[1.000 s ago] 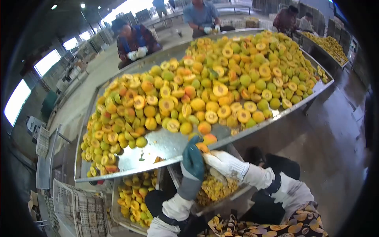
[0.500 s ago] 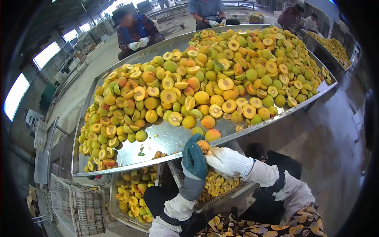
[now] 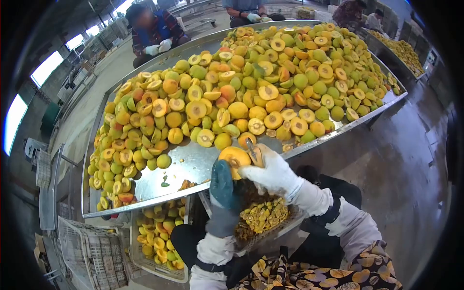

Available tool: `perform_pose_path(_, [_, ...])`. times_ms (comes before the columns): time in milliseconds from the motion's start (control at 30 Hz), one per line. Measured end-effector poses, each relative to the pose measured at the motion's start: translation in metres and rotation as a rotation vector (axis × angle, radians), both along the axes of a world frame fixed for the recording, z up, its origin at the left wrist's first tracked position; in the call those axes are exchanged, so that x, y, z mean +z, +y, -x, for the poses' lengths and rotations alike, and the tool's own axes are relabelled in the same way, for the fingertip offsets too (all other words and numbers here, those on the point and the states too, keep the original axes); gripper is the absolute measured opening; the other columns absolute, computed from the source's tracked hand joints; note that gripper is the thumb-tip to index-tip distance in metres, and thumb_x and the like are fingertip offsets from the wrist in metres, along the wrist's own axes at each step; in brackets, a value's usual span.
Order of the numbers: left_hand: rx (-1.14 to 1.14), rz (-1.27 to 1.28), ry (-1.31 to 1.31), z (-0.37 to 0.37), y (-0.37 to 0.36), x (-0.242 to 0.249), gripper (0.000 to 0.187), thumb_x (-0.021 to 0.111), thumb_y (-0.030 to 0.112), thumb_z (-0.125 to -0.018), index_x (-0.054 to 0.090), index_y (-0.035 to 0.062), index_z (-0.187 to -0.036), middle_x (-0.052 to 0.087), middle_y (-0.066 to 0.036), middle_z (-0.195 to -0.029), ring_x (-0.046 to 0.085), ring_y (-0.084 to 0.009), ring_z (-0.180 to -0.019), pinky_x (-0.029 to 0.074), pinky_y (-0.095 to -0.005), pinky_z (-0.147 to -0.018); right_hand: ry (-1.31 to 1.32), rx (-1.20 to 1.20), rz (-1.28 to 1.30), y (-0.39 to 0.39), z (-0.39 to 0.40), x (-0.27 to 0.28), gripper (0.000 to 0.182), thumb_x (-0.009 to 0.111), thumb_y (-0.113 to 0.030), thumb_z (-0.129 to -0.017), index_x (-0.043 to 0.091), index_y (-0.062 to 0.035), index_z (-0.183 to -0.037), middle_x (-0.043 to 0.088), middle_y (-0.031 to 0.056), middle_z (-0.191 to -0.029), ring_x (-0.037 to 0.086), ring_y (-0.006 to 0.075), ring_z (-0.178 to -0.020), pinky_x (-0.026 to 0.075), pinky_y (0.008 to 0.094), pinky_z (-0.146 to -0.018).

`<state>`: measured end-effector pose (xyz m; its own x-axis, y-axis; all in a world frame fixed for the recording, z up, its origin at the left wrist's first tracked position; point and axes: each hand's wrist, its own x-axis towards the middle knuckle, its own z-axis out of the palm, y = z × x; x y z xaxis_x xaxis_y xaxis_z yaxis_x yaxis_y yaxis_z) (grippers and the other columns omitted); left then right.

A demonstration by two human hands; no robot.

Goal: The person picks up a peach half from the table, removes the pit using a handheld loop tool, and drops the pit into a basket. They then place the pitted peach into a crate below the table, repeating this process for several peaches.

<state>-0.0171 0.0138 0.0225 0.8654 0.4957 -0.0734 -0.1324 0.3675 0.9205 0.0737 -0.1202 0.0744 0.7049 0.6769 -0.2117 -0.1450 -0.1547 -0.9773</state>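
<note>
My left hand (image 3: 223, 186), in a dark teal coated glove, grips a yellow peach half (image 3: 235, 157) with its cut face up. In a white knit glove, my right hand (image 3: 276, 175) holds a small pitting tool (image 3: 251, 148), its metal tip beside the fruit; its handle is mostly hidden. Both hands are just over the near edge of a metal table (image 3: 159, 199). A heap of halved and whole peaches (image 3: 222, 99) covers much of that table. Below my hands, a crate (image 3: 275, 235) contains yellow fruit scraps (image 3: 263, 216).
To the left of my knees, a plastic crate (image 3: 181, 276) holds peach halves (image 3: 159, 237). Stacked crates (image 3: 92, 251) stand further left. Across the table sit two people (image 3: 157, 34) (image 3: 246, 9) in gloves. Another fruit-laden table (image 3: 398, 50) is at the far right.
My hands have moved slightly apart. The peach half now shows its cut face, and the tool's metal tip has come into view. The whole view has shifted a little.
</note>
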Motion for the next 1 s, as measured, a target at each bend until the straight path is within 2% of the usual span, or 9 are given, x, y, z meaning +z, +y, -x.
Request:
perform_pose_path(167, [-0.288, 0.001, 0.029, 0.007, 0.017, 0.023, 0.046, 0.055, 0.035, -0.101, 0.051, 0.0015, -0.133, 0.062, -0.007, -0.116, 0.061, -0.0188, -0.107, 0.051, -0.0335, -0.088, 0.011, 0.226, 0.046, -0.012, -0.02, 0.011, 0.036, 0.07, -0.024, -0.088, 0.056, -0.0006, -0.112, 0.059, 0.0028, -0.069, 0.055, 0.011, -0.048, 0.042, 0.0266, -0.043])
perform_pose_path(267, [-0.212, 0.013, -0.022, 0.006, 0.027, 0.0, 0.04, 0.058, 0.031, -0.1, 0.053, 0.0027, -0.128, 0.062, -0.008, -0.112, 0.062, -0.0191, -0.104, 0.052, -0.0326, -0.088, -0.324, 0.1, 0.126, -0.007, -0.011, -0.004, 0.033, 0.068, -0.028, -0.091, 0.057, -0.0012, -0.107, 0.059, 0.0046, -0.068, 0.059, 0.0131, -0.054, 0.046, 0.0296, -0.049])
perform_pose_path(300, [-0.107, -0.076, -0.04, 0.003, 0.024, -0.007, 0.036, 0.06, 0.029, -0.099, 0.054, 0.0031, -0.124, 0.063, -0.009, -0.108, 0.064, -0.0196, -0.099, 0.054, -0.0316, -0.085, -0.458, 0.109, 0.177, -0.009, -0.009, -0.005, 0.049, 0.062, -0.049, -0.093, 0.056, -0.0012, -0.105, 0.063, 0.02, -0.075, 0.066, 0.0377, -0.071, 0.052, 0.0439, -0.067])
perform_pose_path(333, [-0.086, 0.41, -0.07, -0.003, 0.024, -0.008, 0.036, 0.06, 0.029, -0.1, 0.055, 0.0025, -0.123, 0.062, -0.009, -0.107, 0.063, -0.0201, -0.1, 0.054, -0.032, -0.086, -0.478, 0.133, 0.195, -0.01, -0.004, -0.006, 0.05, 0.059, -0.05, -0.094, 0.057, -0.0015, -0.105, 0.064, 0.0216, -0.078, 0.066, 0.0398, -0.075, 0.052, 0.045, -0.069])
perform_pose_path(433, [-0.026, 0.228, -0.247, -0.008, 0.037, -0.056, 0.04, 0.061, 0.029, -0.099, 0.053, 0.0009, -0.126, 0.062, -0.011, -0.112, 0.063, -0.0213, -0.103, 0.053, -0.0332, -0.09, -0.602, 0.215, 0.277, -0.01, 0.013, -0.011, 0.052, 0.049, -0.053, -0.098, 0.058, -0.003, -0.107, 0.068, 0.0246, -0.086, 0.068, 0.0418, -0.084, 0.053, 0.0479, -0.07])
perform_pose_path(533, [0.088, 0.13, -0.188, -0.006, 0.017, -0.028, 0.044, 0.061, 0.028, -0.099, 0.05, -0.0003, -0.132, 0.06, -0.013, -0.119, 0.062, -0.0223, -0.106, 0.051, -0.0345, -0.094, -0.716, 0.174, 0.268, -0.007, 0.02, -0.031, 0.051, 0.049, -0.052, -0.099, 0.059, -0.0026, -0.106, 0.069, 0.0227, -0.082, 0.069, 0.0401, -0.081, 0.053, 0.048, -0.069])
perform_pose_path(700, [0.238, -0.969, -0.11, -0.004, 0.016, -0.056, 0.042, 0.053, 0.029, -0.104, 0.05, -0.0012, -0.132, 0.059, -0.015, -0.123, 0.062, -0.0227, -0.108, 0.052, -0.0338, -0.093, -0.771, 0.102, 0.266, -0.004, 0.022, -0.036, 0.051, 0.049, -0.051, -0.099, 0.061, -0.0009, -0.102, 0.068, 0.0215, -0.076, 0.069, 0.0385, -0.074, 0.054, 0.0472, -0.063])
perform_pose_path(900, [0.289, -0.265, -0.102, -0.004, -0.017, -0.008, 0.051, 0.038, 0.043, -0.108, 0.053, -0.0022, -0.126, 0.064, -0.016, -0.117, 0.064, -0.0216, -0.103, 0.053, -0.0329, -0.091, -0.787, 0.067, 0.276, -0.004, 0.029, -0.033, 0.049, 0.05, -0.049, -0.1, 0.062, -0.0008, -0.1, 0.067, 0.0211, -0.073, 0.069, 0.0383, -0.07, 0.054, 0.047, -0.06])
perform_pose_path(1000, [0.334, -0.365, -0.084, 0.0, -0.023, -0.001, 0.054, 0.035, 0.045, -0.108, 0.053, -0.003, -0.126, 0.064, -0.016, -0.115, 0.064, -0.0209, -0.101, 0.052, -0.0331, -0.09, -0.761, 0.094, 0.257, -0.004, 0.031, -0.033, 0.049, 0.049, -0.048, -0.1, 0.062, -0.0006, -0.102, 0.067, 0.0216, -0.075, 0.069, 0.0387, -0.073, 0.054, 0.047, -0.061])
